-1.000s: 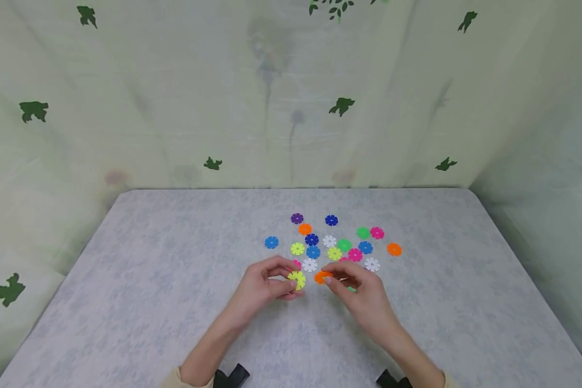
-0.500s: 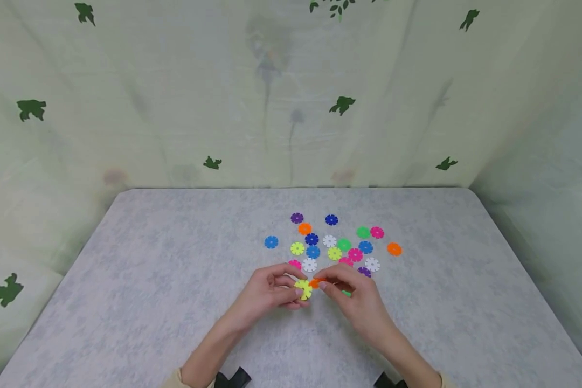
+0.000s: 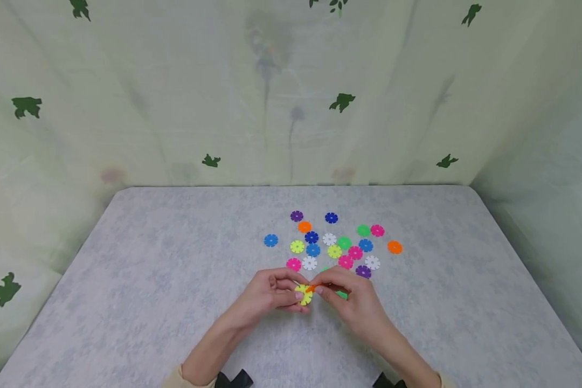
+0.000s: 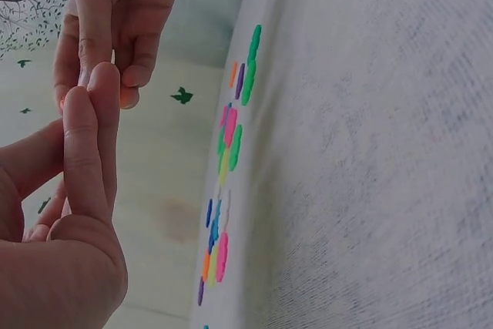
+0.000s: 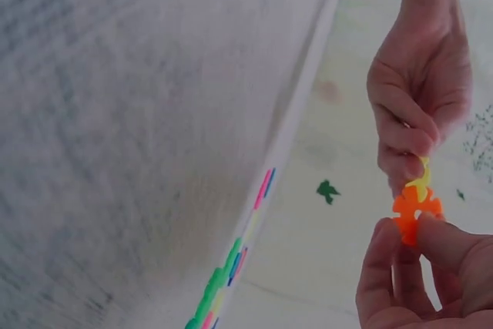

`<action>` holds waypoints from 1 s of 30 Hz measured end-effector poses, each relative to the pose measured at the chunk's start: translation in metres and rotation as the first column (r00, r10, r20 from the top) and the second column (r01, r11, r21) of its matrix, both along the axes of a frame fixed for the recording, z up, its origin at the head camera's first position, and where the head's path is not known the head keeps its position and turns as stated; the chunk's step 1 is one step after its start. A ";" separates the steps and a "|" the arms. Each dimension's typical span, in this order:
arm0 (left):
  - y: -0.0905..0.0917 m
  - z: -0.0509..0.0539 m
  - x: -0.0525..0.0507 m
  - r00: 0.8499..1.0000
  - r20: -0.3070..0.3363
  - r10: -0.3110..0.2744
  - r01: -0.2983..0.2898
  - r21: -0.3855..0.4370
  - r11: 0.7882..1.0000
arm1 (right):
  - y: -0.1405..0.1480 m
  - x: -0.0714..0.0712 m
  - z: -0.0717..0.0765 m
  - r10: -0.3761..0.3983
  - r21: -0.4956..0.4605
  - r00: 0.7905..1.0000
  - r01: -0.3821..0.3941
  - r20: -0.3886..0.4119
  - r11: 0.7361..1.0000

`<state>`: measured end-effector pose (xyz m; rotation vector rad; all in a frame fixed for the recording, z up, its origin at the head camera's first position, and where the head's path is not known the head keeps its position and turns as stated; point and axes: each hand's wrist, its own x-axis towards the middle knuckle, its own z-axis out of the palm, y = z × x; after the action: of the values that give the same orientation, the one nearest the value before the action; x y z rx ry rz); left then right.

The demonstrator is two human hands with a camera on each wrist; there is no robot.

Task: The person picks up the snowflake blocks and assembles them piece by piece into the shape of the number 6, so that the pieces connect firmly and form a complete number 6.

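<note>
Left hand (image 3: 275, 295) pinches a yellow disc (image 3: 304, 300); right hand (image 3: 351, 291) pinches an orange disc (image 5: 405, 223), meeting the yellow one at an angle above the bench (image 3: 174, 242). Whether their slots interlock cannot be told. Both are thin, with notched rims. Similar loose discs (image 3: 271, 240) lie scattered beyond on the mottled grey surface. The right hand partly hides a green disc (image 3: 341, 295).
</note>
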<state>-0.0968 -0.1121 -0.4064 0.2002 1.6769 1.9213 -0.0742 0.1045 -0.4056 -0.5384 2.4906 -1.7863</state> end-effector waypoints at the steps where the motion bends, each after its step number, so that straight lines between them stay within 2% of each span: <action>1: 0.000 -0.001 0.000 1.000 0.005 0.001 -0.001 0.003 1.000 | 0.000 -0.001 0.000 0.001 -0.001 1.000 -0.001 0.014 1.000; 4: 0.000 -0.001 0.001 1.000 0.011 -0.003 0.003 0.004 1.000 | 0.002 -0.004 -0.001 0.014 -0.021 0.995 -0.012 0.101 1.000; 7: 0.001 0.000 0.001 1.000 0.012 -0.011 0.011 -0.001 1.000 | 0.008 -0.008 -0.002 0.050 -0.071 0.979 -0.037 0.196 0.997; 9: 0.001 0.001 0.001 1.000 0.006 -0.008 0.008 -0.011 1.000 | 0.013 -0.011 -0.003 0.075 -0.078 0.973 -0.059 0.220 0.995; 11: 0.000 0.002 0.000 1.000 -0.006 -0.001 0.000 -0.027 1.000 | 0.018 -0.016 -0.004 0.095 -0.037 0.973 -0.089 0.209 0.995; 14: -0.002 0.002 -0.001 1.000 -0.027 0.009 -0.010 -0.049 0.999 | 0.026 -0.024 -0.005 0.101 0.100 0.979 -0.120 0.177 0.988; 17: -0.004 0.001 -0.003 0.999 -0.034 0.018 -0.020 -0.050 0.999 | 0.035 -0.035 -0.006 0.120 0.233 0.982 -0.152 0.146 0.961; 23: -0.006 0.000 -0.006 0.999 -0.019 0.042 -0.043 -0.025 0.999 | 0.044 -0.061 -0.012 0.213 0.398 0.973 -0.233 0.094 0.887; 27: -0.004 0.000 -0.006 0.998 -0.003 0.058 -0.058 -0.018 0.998 | 0.041 -0.070 -0.017 0.253 0.476 0.962 -0.272 0.106 0.836; 30: -0.004 0.001 -0.006 0.997 -0.039 0.072 -0.075 -0.070 0.995 | 0.037 -0.074 -0.021 0.268 0.491 0.956 -0.291 0.117 0.821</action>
<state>-0.1025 -0.1160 -0.4058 0.1488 1.7962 1.9179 -0.1484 0.1419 -0.4263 -0.7600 2.5344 -0.9733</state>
